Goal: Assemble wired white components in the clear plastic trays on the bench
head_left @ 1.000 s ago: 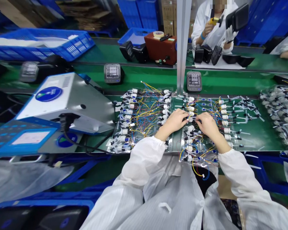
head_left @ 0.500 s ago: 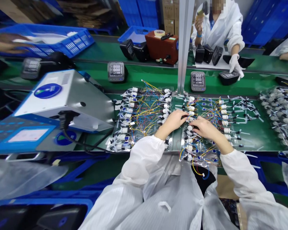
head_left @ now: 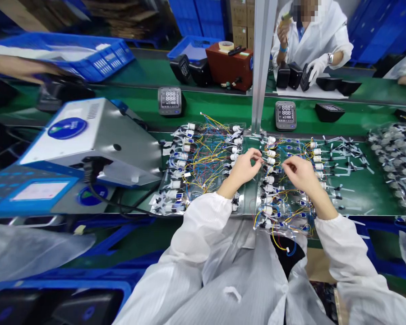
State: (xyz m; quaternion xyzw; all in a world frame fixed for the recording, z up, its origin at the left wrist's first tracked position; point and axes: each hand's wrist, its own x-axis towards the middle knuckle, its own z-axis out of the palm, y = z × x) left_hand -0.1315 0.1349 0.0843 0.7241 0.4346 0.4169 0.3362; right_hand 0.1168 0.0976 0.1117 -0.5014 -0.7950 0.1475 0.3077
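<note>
My left hand [head_left: 246, 167] is at the left edge of a clear plastic tray [head_left: 280, 231], fingers curled with thumb and forefinger close together. Over the middle of that tray is my right hand [head_left: 299, 172], its fingertips pinched. Whatever either hand holds is too small to make out. The tray carries rows of white cylindrical parts [head_left: 269, 179] with small blue pieces and yellow, red and blue wires [head_left: 277, 239], some hanging over the bench's front edge. To the left lies a second batch of wired white parts [head_left: 174, 185].
Loose white strips with black pieces [head_left: 350, 155] lie right of the tray. A metal post [head_left: 260, 67] rises behind it. Display units [head_left: 286, 115] sit on the green belt [head_left: 216, 106]. A grey-blue machine [head_left: 122, 144] stands left; a gloved co-worker [head_left: 313, 36] is opposite.
My hands have drawn apart: the right moved right and up off the white parts, the left slightly left. Display units shifted right. The co-worker's gloved hand moved from one unit to the standing units.
</note>
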